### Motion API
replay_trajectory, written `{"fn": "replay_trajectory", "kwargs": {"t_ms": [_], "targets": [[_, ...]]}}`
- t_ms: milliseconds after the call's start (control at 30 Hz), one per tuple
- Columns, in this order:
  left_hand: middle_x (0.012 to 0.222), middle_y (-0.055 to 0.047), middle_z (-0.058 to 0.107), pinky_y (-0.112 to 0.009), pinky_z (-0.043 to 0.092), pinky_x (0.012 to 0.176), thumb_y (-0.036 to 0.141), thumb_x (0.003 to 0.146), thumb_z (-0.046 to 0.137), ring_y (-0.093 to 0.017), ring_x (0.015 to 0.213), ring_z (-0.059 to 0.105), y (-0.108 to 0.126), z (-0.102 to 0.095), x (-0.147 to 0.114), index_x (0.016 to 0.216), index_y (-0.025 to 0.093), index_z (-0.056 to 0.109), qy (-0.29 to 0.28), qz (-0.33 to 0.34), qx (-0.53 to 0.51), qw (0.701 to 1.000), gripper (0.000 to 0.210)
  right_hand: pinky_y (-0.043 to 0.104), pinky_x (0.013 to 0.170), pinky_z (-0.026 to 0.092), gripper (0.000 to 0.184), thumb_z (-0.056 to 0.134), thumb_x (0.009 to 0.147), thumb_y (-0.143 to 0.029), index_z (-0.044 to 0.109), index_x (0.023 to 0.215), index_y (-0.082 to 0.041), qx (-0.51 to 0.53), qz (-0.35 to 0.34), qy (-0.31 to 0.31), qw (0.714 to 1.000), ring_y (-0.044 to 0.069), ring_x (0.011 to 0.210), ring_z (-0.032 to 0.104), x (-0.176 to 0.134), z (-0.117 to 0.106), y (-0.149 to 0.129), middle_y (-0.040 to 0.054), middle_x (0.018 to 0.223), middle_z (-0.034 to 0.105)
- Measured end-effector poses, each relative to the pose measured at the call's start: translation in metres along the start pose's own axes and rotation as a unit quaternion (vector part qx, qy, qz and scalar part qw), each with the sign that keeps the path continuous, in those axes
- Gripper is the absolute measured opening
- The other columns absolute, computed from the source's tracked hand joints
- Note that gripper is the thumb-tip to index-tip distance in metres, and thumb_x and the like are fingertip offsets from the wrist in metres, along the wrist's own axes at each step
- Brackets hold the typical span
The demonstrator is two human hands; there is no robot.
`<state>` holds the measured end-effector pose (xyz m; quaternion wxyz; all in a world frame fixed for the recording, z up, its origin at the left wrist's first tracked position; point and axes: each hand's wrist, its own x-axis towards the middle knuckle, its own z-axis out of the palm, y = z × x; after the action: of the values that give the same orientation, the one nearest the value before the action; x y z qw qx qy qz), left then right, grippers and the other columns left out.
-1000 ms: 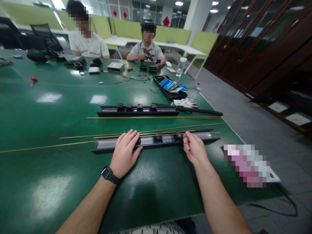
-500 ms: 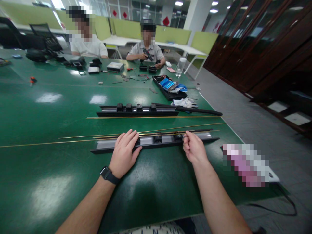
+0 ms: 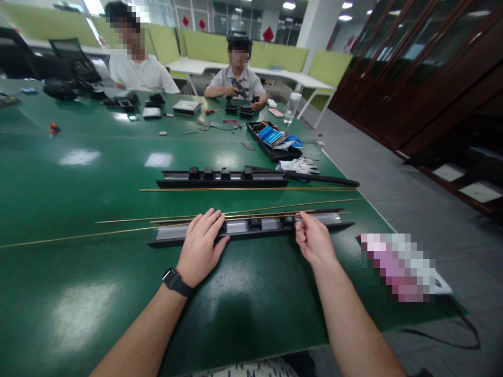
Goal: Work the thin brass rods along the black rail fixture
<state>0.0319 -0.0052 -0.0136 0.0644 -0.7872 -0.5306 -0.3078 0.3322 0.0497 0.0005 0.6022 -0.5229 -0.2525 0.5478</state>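
Note:
A black channel-shaped rail (image 3: 271,224) with a silvery inside lies across the green table in front of me, with several small black blocks (image 3: 255,222) set along it. My left hand (image 3: 201,238) lies over its left part, fingers outstretched and together, thumb apart, covering part of a block. Thumb and forefinger of my right hand (image 3: 315,238) pinch a thin brass-coloured rod (image 3: 78,236) above the rail's right part. That rod runs beneath my left hand and out past the left edge of view. More thin rods (image 3: 129,220) lie along the rail's far side.
Beyond lie another rail (image 3: 220,183) with black blocks, more rods (image 3: 251,189), a black strip (image 3: 326,179), gloves (image 3: 298,166) and a black tray (image 3: 271,152). Two people sit across the table; one holds a drill-like tool (image 3: 239,88). A blurred-out item (image 3: 396,267) is at right.
The pinched rod has tilted a little, its left stretch now lower in view and its right end slightly further left. Both hands stay almost in place. The person at far left has leaned slightly.

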Motion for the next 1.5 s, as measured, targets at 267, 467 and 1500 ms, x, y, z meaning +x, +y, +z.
{"fn": "replay_trajectory", "kwargs": {"t_ms": [267,467,1500], "targets": [[0.147,-0.013,0.056,-0.054,0.035,0.118,0.031,0.096,0.056,-0.03,0.142,0.046,-0.001,0.001,0.0,0.146,0.021,0.048,-0.002,-0.001,-0.002,1.0,0.051,0.012,0.023,0.023,0.035,0.085,0.072,-0.04,0.06,0.08,-0.018,-0.004,-0.008,-0.009,1.0,0.004,0.03,0.038,0.0,0.0,0.001,-0.0045,0.054,0.058],[0.148,-0.012,0.056,-0.052,0.035,0.119,0.032,0.096,0.057,-0.029,0.142,0.046,-0.002,0.002,-0.001,0.146,0.021,0.048,0.002,0.001,-0.002,1.0,0.052,0.013,0.023,0.023,0.037,0.087,0.069,-0.04,0.059,0.078,-0.018,-0.001,-0.014,-0.001,1.0,0.004,0.031,0.038,0.0,-0.001,0.003,-0.0049,0.054,0.058],[0.147,-0.012,0.056,-0.052,0.034,0.119,0.031,0.096,0.057,-0.029,0.143,0.046,-0.001,0.002,-0.001,0.145,0.02,0.049,0.0,0.0,-0.003,1.0,0.051,0.013,0.023,0.023,0.028,0.081,0.077,-0.034,0.058,0.08,-0.019,0.02,-0.023,0.052,0.998,0.004,0.031,0.038,0.007,-0.008,-0.006,-0.0059,0.055,0.058]]}}
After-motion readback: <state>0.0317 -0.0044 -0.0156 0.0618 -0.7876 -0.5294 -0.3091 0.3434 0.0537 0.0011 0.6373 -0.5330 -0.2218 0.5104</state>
